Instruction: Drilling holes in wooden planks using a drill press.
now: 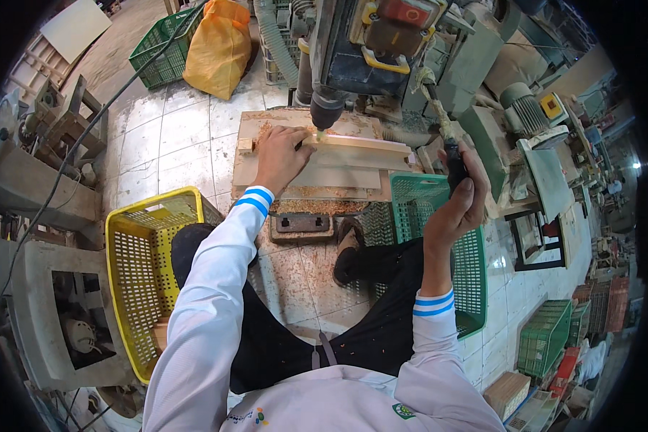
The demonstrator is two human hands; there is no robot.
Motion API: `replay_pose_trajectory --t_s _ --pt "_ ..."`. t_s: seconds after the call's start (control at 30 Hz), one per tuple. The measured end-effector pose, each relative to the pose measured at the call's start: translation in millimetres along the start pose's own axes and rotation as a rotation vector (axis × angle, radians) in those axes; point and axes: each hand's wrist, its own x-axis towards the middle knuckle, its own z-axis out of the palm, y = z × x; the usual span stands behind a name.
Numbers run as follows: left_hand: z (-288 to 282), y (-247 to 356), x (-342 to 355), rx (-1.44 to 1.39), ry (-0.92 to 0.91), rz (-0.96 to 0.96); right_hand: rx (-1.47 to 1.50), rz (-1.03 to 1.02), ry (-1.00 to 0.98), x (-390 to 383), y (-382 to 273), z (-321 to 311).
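Observation:
My left hand [282, 157] holds a long, narrow wooden strip [367, 144] down on the wooden work board [255, 173], its fingers bent over the strip's left part. Right beside those fingers, the chuck of a drill press [326, 111] is low over the strip; the bit's tip is too small to make out. My right hand [457, 205] is wrapped round the black grip of the press's lever [453, 162], to the right of the board. Wood shavings [309, 208] lie along the board's front edge.
A yellow basket [145, 209] stands by my left leg, with wood pieces inside. A green basket [475, 288] is by my right leg. Behind the board are an orange sack [219, 50] and another green basket [158, 61]. A cable [86, 133] crosses the left side.

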Motion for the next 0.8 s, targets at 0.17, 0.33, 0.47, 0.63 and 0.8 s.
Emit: replay_pose_trajectory --t_s 0.17,0.33,0.47,0.63,0.8 --pt "0.7 0.2 -0.8 0.007 0.002 -0.013 0.042 -0.044 -0.002 -15.6 24.8 0.1" --pt "2.5 -2.3 -0.3 -0.015 0.032 0.010 -0.104 -0.020 0.035 -38.5 54.2 4.1" --pt "2.1 -2.8 -0.7 0.010 -0.027 -0.016 -0.234 -0.021 -0.047 -49.2 69.2 10.3" --pt "1.4 -0.1 -0.7 -0.016 0.005 -0.016 -0.143 0.151 -0.100 -48.2 45.3 3.0" --pt "1.5 -3.8 -0.3 -0.043 0.005 -0.005 0.047 0.059 0.108 2.5 -6.9 8.4"
